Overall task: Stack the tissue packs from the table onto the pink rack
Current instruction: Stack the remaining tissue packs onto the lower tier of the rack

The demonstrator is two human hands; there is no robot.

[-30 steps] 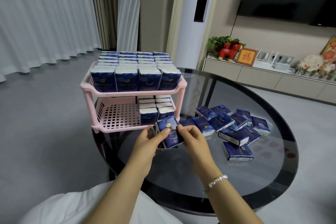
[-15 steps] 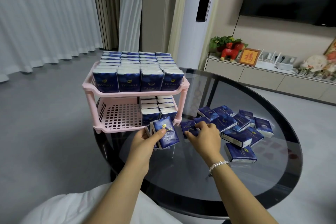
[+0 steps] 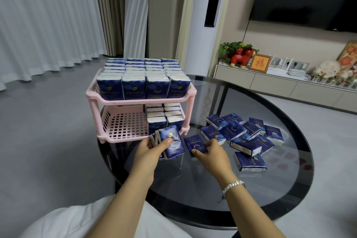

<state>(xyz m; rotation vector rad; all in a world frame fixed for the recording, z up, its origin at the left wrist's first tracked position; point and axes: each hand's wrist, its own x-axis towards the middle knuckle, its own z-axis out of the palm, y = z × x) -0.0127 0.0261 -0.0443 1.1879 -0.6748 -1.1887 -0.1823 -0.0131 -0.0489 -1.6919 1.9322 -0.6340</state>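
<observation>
While the left hand [image 3: 149, 148] grips a bundle of packs [image 3: 170, 142], right fingers [image 3: 199, 153] pinch another pack [image 3: 195, 144]; best square it against the bundle before racking at twelve o'clock.

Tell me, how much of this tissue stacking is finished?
Well over half, it seems. The pink rack's top shelf is full of packs, and two rows stand on the right of the lower shelf. The left hand grips a small bundle of packs; the right hand is picking up another pack. About a dozen loose packs still lie on the glass table.
</observation>
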